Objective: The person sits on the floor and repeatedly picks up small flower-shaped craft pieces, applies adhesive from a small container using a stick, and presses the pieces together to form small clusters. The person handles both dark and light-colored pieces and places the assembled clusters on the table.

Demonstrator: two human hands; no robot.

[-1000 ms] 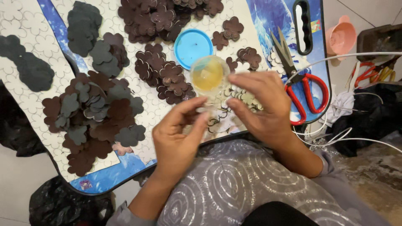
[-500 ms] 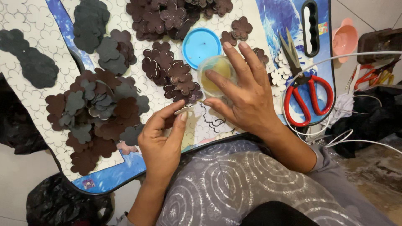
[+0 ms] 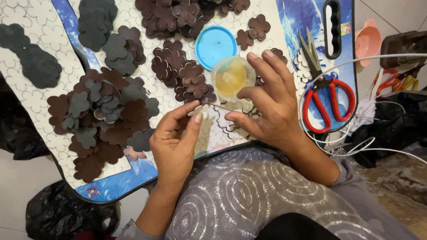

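Note:
My left hand [image 3: 175,142] pinches a small white flower-shaped cutout [image 3: 199,110] between thumb and forefinger, just above the board's front edge. My right hand [image 3: 269,104] grips a thin stick [image 3: 219,106] whose tip touches the cutout; its other fingers spread over a small clear tub of yellow glue [image 3: 231,76]. The tub's blue lid [image 3: 215,45] lies behind it. Piles of brown and grey flower cutouts [image 3: 102,115] cover the board to the left.
The blue patterned lap board [image 3: 118,184] rests on my knees, with a white punched foam sheet [image 3: 31,111] on it. Red-handled scissors [image 3: 322,86] lie at the right, white cables [image 3: 369,146] beside them. A pink bowl [image 3: 368,41] and black bags [image 3: 66,213] sit on the floor.
My right hand drew back from the glue tub toward my left hand, bringing the stick's tip to the white cutout. The left hand rose slightly with the cutout.

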